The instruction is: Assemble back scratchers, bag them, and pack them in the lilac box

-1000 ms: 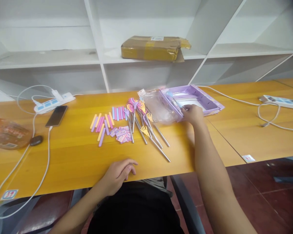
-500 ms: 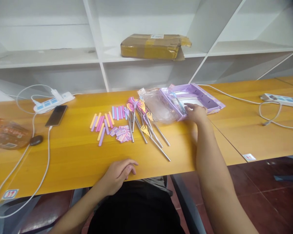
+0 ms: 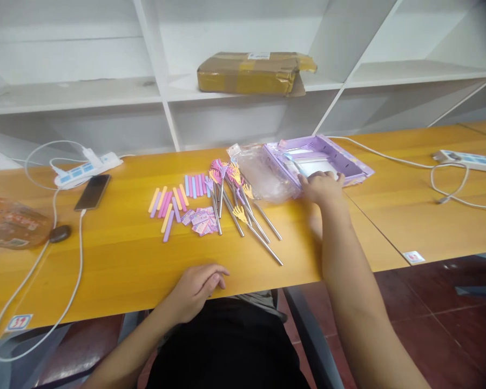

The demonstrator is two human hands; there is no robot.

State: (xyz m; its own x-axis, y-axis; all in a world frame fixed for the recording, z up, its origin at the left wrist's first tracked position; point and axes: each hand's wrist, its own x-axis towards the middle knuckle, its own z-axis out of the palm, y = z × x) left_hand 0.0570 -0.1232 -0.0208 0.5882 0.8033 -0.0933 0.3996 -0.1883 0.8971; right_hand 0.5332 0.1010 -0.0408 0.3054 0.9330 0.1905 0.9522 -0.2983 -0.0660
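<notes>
My right hand (image 3: 322,186) reaches over the near side of a purple box (image 3: 354,170), fingers spread, their tips partly hidden inside. Close to its thumb lies a light blue piece (image 3: 295,163) in the box. My left hand (image 3: 198,286) rests at the table's front edge, loosely bent and holding nothing. Between the hands and farther back is a pile of back scratchers (image 3: 237,197) with metal rods and coloured hand-shaped heads. To their left lie pastel strips (image 3: 168,208) and small printed cards (image 3: 202,220). A clear plastic bag (image 3: 263,175) lies against the box.
At left are a phone (image 3: 93,192), a power strip (image 3: 89,170), a dark mouse-like object (image 3: 60,233), white cables and an orange package (image 3: 14,224). Another power strip (image 3: 470,165) is at far right. A taped carton (image 3: 249,73) sits on the shelf behind the wooden table (image 3: 129,270).
My right hand has turned, and its fingers now point down into the box instead of leftward. My left hand stays in place. The view has tilted slightly.
</notes>
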